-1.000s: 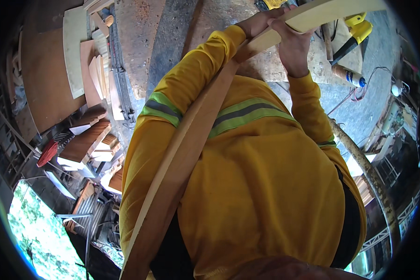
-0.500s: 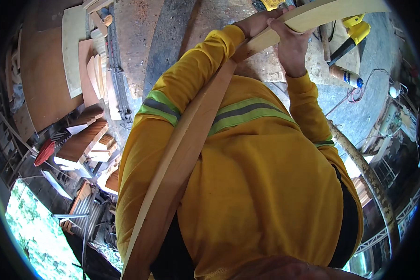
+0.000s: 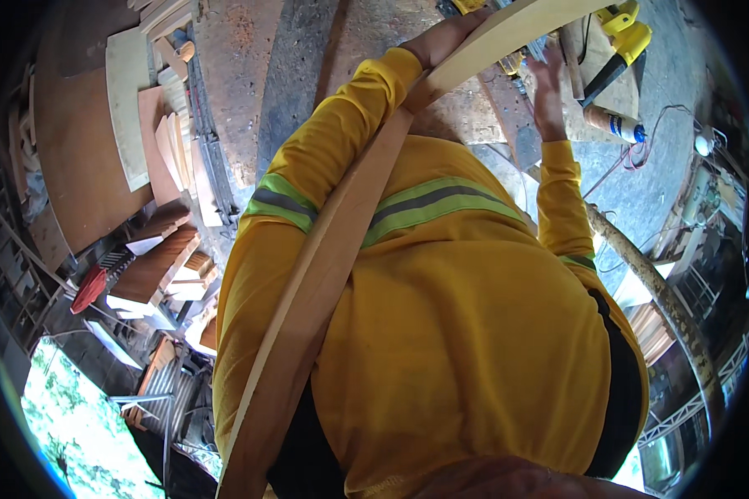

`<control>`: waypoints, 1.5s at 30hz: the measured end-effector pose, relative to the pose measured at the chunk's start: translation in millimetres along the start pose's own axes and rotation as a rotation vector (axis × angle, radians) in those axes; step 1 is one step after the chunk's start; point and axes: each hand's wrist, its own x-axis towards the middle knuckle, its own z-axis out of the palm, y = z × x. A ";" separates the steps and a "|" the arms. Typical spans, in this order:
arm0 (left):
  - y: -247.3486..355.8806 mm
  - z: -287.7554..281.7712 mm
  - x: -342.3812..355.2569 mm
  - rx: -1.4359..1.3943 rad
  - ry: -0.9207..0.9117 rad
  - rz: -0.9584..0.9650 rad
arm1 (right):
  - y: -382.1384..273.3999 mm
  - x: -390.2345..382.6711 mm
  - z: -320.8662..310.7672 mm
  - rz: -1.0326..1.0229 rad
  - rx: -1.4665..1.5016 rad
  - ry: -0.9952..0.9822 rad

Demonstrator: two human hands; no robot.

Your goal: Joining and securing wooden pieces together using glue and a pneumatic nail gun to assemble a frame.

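My left hand (image 3: 451, 40) is wrapped round a pale wooden board (image 3: 508, 37) that rises to the upper right; part of its fingers is hidden behind the wood. At its lower end this board meets a second long wooden piece (image 3: 329, 249) at an angle, and that piece slants down across my left arm and torso. Off the wood, my right hand (image 3: 548, 79) reaches over the workbench (image 3: 466, 112) with its fingers apart. Close to its fingertips lies a small yellow and metal item (image 3: 512, 63), too partly covered to name.
A yellow-handled saw (image 3: 616, 66) and a white bottle with a blue cap (image 3: 614, 125) lie right of my right hand. Brown sheets (image 3: 83, 158) and stacked wood pieces (image 3: 154, 266) stand at the left. A rusty pole (image 3: 657, 291) rises at the right.
My right hand has let go of the pale board and moved right, over the bench. The wooden pieces have shifted slightly left and up with my left hand.
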 end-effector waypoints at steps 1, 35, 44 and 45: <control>-2.3 -0.3 2.0 -0.001 -0.012 -0.002 | 26.1 -2.2 -15.9 0.048 -0.381 -0.016; 7.9 4.5 -3.6 0.316 0.031 0.081 | 118.6 149.5 -31.2 -0.411 -1.203 -0.321; 27.8 9.6 -13.5 0.419 0.016 0.046 | -108.0 61.6 -84.1 0.309 -0.298 -0.235; 26.7 10.0 -12.4 0.419 0.002 0.040 | -117.9 47.6 -99.7 0.249 -0.296 -0.335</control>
